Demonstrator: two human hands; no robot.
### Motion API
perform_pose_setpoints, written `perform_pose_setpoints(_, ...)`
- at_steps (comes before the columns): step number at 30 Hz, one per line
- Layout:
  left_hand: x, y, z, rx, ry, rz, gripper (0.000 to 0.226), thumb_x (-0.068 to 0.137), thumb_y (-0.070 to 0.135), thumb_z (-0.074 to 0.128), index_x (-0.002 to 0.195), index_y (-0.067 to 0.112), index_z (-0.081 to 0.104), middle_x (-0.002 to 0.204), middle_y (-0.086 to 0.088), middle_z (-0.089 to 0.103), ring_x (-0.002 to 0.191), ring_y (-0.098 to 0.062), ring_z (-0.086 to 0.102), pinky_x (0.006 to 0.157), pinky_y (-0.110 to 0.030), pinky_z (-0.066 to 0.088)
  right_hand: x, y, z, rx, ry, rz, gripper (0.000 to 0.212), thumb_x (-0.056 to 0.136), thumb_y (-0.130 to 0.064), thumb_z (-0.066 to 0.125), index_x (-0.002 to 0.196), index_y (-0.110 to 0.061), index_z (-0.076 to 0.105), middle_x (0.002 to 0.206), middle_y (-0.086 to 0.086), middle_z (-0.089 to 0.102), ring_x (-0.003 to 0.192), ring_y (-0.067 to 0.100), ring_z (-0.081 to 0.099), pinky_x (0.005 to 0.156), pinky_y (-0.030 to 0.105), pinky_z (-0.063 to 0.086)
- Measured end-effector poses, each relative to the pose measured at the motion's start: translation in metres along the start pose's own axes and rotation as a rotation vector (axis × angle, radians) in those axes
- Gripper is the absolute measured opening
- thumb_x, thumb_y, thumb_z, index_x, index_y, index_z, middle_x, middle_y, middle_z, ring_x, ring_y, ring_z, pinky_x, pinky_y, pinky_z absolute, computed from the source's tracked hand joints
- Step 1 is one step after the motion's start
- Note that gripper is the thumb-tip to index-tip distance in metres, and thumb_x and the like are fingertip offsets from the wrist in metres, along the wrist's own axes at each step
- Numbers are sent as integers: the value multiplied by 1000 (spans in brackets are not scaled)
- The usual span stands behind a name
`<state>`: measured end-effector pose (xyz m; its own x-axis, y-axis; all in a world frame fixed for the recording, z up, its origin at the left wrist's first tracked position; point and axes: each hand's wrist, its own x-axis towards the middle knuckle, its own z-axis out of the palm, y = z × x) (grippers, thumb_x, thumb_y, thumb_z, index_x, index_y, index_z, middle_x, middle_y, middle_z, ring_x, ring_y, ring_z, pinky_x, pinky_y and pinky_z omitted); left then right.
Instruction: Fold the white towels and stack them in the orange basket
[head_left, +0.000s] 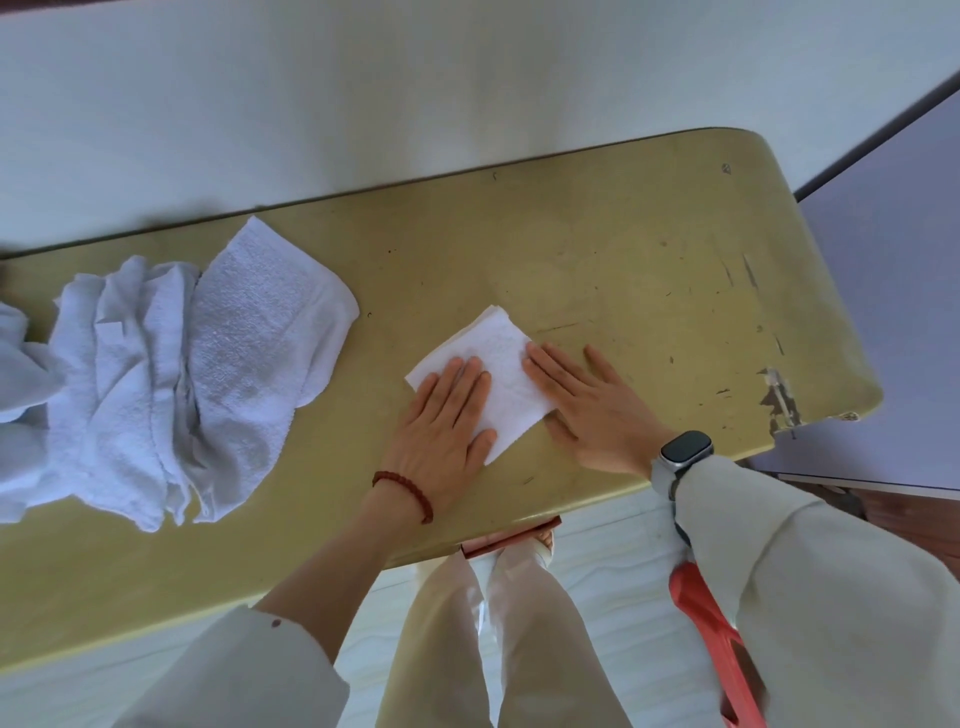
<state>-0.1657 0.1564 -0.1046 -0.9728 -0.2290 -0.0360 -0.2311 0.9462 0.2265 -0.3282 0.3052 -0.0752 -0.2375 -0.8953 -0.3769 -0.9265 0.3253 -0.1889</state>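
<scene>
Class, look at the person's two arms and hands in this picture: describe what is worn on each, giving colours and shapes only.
The left hand is bare, with a dark red beaded bracelet round its wrist; its loose off-white sleeve is pushed up the forearm. The right hand is bare too; its wrist carries a smartwatch with a rounded dark rectangular face and a grey band. Its off-white sleeve reaches the watch.

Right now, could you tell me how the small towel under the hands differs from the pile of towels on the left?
The small towel is folded into a neat flat square; the pile of towels is loose and rumpled. The small towel is pressed by the left hand and right hand; the pile lies untouched. The small towel looks far smaller. Both are white and lie on the yellow table.
</scene>
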Motion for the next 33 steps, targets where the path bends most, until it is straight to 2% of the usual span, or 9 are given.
perform_pose_setpoints(6,2,-10,-2,-64,-60,9,59,91,40,28,142,8,25,149,-9,30,139,-18,16,114,-31,4,-2,14,0,74,254,-99,30,87,-17,44,116,-13,49,137,8,50,124,27,50,100,49,40)
perform_pose_setpoints(11,1,3,-15,-218,-64,-63,68,85,53,27,143,16,28,151,-5,21,139,-18,8,115,-31,-2,6,8,-15,110,321,-130,28,86,-19,35,92,-7,60,117,9,64,105,28,63,78,40,54)
perform_pose_setpoints(13,-1,11,-18,-200,-130,-92,82,76,68,23,145,25,12,152,4,2,140,-14,-5,115,-35,-9,5,3,-22,170,348,-127,31,84,-20,35,90,-6,62,113,9,66,106,27,62,79,39,54)
perform_pose_setpoints(15,-3,20,-22,-212,-120,-112,83,75,66,31,144,23,21,151,3,12,141,-18,9,115,-43,1,3,-5,-32,315,378,-96,35,83,-24,36,94,-5,63,110,8,67,109,25,59,86,35,49)
perform_pose_setpoints(18,-4,38,-34,-500,211,-391,35,86,26,53,114,9,64,111,-10,67,109,-28,60,105,-37,32,-8,-15,-58,693,354,28,27,84,-23,40,89,-8,62,90,7,66,84,20,59,74,31,47)
perform_pose_setpoints(20,-5,51,-55,-896,263,-660,18,84,17,62,88,2,68,74,-11,63,73,-22,57,77,-29,42,-13,-16,-73,844,366,108,19,90,-16,43,73,-14,52,66,-1,53,59,11,46,55,21,38)
perform_pose_setpoints(23,-21,60,-87,-1277,263,-782,43,72,39,64,74,-4,60,72,-9,50,68,-17,44,63,-32,36,-18,-23,-92,1074,265,213,22,95,-18,43,75,-10,49,65,-2,45,60,11,41,57,18,35)
perform_pose_setpoints(27,-61,64,-122,-1352,363,-909,34,78,39,58,83,5,63,80,-7,61,75,-20,56,69,-36,46,-26,-54,-103,1486,-101,204,30,97,-24,42,97,1,58,99,31,58,94,39,60,87,44,49)
perform_pose_setpoints(33,-154,55,-162,-1267,654,-1130,27,96,28,43,80,14,60,72,5,60,65,-8,57,60,-21,47,-30,-165,-93,1402,-244,11,13,96,-18,45,95,-14,58,97,9,62,89,25,61,77,36,50)
